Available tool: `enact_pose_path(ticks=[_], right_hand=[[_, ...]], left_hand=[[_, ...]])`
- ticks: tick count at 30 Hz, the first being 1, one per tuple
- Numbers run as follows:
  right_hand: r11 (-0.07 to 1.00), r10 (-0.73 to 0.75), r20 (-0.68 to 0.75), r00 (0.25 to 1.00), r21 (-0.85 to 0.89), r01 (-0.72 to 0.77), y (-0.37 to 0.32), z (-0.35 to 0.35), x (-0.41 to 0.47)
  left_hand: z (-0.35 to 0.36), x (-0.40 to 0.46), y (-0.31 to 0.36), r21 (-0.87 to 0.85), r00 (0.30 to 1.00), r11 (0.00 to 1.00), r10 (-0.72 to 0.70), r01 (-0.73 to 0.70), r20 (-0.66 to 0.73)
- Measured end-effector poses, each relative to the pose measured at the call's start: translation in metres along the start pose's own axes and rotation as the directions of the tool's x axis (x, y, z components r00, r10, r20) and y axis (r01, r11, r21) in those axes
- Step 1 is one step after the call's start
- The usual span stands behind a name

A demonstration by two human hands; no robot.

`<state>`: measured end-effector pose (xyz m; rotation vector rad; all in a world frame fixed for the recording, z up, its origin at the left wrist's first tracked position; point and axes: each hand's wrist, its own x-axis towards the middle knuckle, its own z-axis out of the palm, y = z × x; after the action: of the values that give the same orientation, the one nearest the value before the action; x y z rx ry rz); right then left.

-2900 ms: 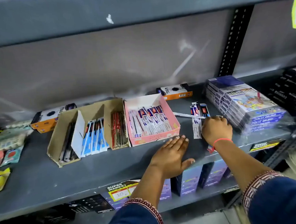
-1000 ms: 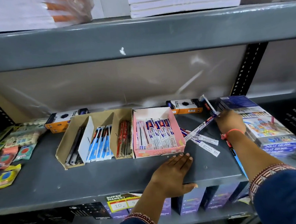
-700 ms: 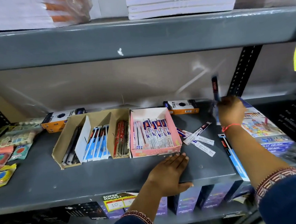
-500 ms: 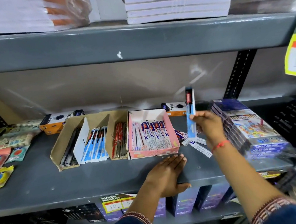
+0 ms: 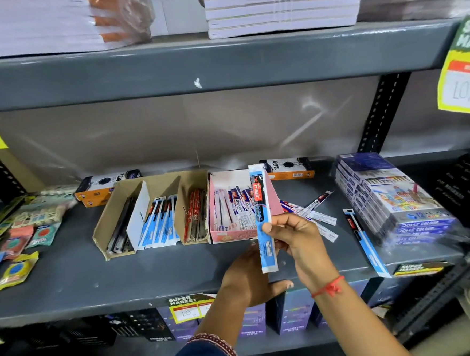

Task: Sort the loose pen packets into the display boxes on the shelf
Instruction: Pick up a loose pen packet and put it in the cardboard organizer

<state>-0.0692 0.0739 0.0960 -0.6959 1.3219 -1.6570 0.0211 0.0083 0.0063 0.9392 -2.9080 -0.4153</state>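
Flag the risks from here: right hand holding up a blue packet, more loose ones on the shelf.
1. The right hand pinches the blue pen packet only near its middle, upright; it could slip or swing.
2. It looks like the blue packets in the cardboard box, but hangs in front of the pink box; a misfile seems possible.
3. Another blue packet overhangs the shelf edge and could be knocked off.

Bare shelf (image 5: 68, 281) before the display boxes (image 5: 153, 214); upper shelf (image 5: 220, 65) overhangs.
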Motion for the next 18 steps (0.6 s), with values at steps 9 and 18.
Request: enact_pose_path(ticks=[9, 18], right_hand=[[1.0, -0.017, 0.026, 1.0, -0.003, 0.018, 0.0032, -0.0066, -0.0052], [1.0, -0.016, 0.037, 0.999, -0.021, 0.017, 0.0051, -0.0073, -0.0082]], left_hand=[[-0.0022, -0.0008, 0.0034, 0.013, 0.999, 0.999, -0.034, 0.033, 0.009], [0.0011, 0.001, 0.0023, 0.0, 0.999, 0.999, -0.048, 0.048, -0.014]])
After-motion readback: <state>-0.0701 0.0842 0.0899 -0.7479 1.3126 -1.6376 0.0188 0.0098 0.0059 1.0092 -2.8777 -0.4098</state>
